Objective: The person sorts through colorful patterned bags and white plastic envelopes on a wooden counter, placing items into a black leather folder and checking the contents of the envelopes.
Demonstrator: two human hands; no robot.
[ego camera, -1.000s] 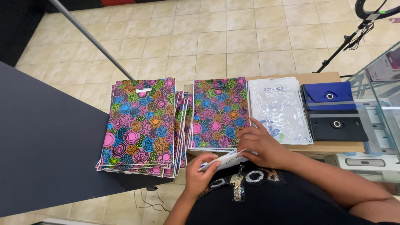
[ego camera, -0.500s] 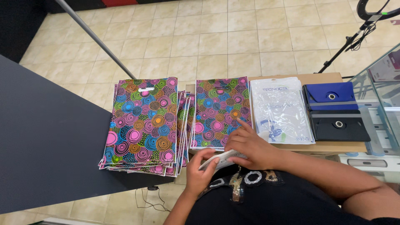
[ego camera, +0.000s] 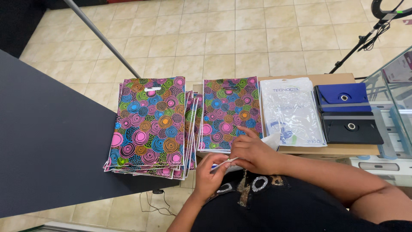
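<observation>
We held a thin white sleeve (ego camera: pixel 227 163) between both hands at the near edge of the surface, just in front of the right-hand stack of patterned bags (ego camera: pixel 228 112); our left hand (ego camera: pixel 211 171) pinched its near end between thumb and fingertips, closed on it, while our right hand (ego camera: pixel 251 151) lay curled over its far part, fingers bent and gripping it from above. We judged it light, flat and limp, likely a slick plastic film that would slide between dry fingers and crease if bent; a pinch at an edge or a corner seemed the sound hold, with the other hand steadying it. The bags beside it looked equally thin and glossy, prone to slip off one another; the left-hand stack (ego camera: pixel 148 124) was fanned and untidy on the dark surface (ego camera: pixel 47 141), while the right one rested on a cardboard box (ego camera: pixel 330 149). Further right on that box lay a clear packet with white print (ego camera: pixel 292 111), then a blue case (ego camera: pixel 342 97) and a black case (ego camera: pixel 351 128), touching one another.

Most of the sleeve was covered by our right hand, so we could not tell its full shape or whether anything was inside it; the right-hand stack's depth was unclear; a glass cabinet (ego camera: pixel 395 94) was cut off at the frame's edge.
</observation>
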